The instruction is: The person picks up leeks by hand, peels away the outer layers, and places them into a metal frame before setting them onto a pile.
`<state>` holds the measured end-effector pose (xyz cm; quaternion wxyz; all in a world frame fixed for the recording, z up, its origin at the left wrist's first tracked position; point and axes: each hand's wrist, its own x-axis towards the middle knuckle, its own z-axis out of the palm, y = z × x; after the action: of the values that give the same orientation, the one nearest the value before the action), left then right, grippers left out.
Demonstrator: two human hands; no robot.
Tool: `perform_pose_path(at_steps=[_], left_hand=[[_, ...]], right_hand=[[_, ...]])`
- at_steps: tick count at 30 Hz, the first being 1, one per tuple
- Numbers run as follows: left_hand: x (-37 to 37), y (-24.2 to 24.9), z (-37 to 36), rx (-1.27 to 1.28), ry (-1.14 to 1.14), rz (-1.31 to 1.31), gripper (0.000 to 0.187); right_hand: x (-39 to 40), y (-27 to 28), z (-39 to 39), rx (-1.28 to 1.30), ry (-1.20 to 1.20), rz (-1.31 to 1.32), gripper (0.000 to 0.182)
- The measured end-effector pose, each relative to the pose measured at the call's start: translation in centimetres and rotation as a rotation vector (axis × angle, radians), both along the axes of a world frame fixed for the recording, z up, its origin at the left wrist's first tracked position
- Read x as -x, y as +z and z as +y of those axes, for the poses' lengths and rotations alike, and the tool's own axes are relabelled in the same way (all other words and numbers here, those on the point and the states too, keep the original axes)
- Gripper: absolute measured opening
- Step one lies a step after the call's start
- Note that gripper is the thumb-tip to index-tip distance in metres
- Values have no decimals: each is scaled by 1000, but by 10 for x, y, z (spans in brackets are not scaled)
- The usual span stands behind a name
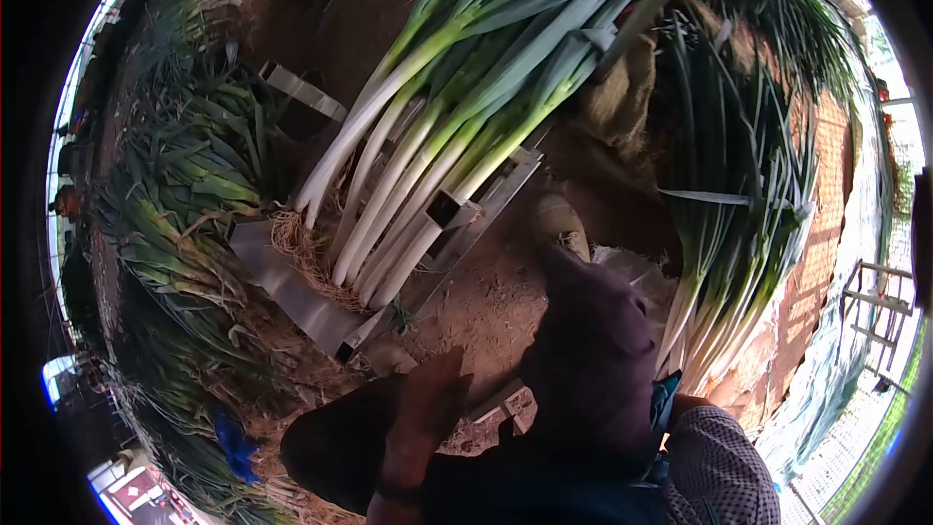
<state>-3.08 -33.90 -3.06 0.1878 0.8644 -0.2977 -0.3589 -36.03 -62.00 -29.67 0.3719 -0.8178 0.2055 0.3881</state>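
Observation:
Leeks (398, 185) with white stalks and green tops lie slantwise across a metal frame (292, 277), their roots at its lower left end. Below the roots is my left hand (428, 403), open, with its fingers extended and nothing visible in it. My right hand (687, 406) is at the lower right, beside a teal item (666, 401) and just below the stalk ends of another leek bunch (724, 272). Its fingers are hidden, so its grip cannot be made out.
Piled leeks (185, 194) cover the left side, with a blue scrap (233, 447) near the bottom. Brown sacking (622, 102) lies right of the frame. My knee (593, 360) and shoe (559, 219) are between the frame and the right bunch.

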Motion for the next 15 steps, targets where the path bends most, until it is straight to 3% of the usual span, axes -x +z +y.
perform_pose_path(at_steps=[3, 6, 12, 15], left_hand=[[-22, -2, -21, -78, -37, 8, 35], [-36, -2, -22, 79, -8, -1, 39], [-63, 5, -13, -148, 103, -35, 35], [-57, 15, -28, 20, 214, -75, 30]], right_hand=[[-18, 7, -19, 14, 5, 57, 19], [-47, 8, -39, 22, 24, 91, 19], [-102, 32, -72, 49, 81, 72, 20], [-116, 33, -78, 41, 127, 30, 20]])
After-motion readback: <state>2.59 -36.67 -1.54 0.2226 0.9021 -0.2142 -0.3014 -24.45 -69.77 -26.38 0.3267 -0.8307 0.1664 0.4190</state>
